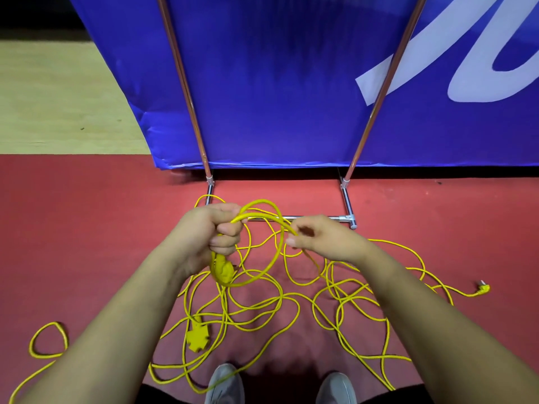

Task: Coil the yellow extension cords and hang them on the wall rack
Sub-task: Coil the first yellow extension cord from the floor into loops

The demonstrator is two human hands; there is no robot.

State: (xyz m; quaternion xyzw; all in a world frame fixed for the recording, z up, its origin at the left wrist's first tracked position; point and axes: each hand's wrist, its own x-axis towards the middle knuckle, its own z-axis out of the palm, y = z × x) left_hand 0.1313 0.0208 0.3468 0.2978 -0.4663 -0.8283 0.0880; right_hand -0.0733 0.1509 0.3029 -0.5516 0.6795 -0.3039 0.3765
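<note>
Yellow extension cords [262, 304] lie tangled in loose loops on the red floor. My left hand [213, 231] grips a small coil of cord, and a yellow socket end [223, 269] hangs just below that fist. One loop [277, 246] arcs from the fist over to my right hand [318, 237], which pinches the cord between thumb and fingers. A second yellow multi-socket block [196, 336] rests on the floor below my left forearm. A yellow plug [482, 288] lies at the far right.
A blue banner [291, 97] on a metal frame stands straight ahead; its chrome base bar [320, 218] runs along the floor behind my hands. My two grey shoes [224, 386] stand at the bottom edge. A wooden floor strip [58, 97] lies at the upper left.
</note>
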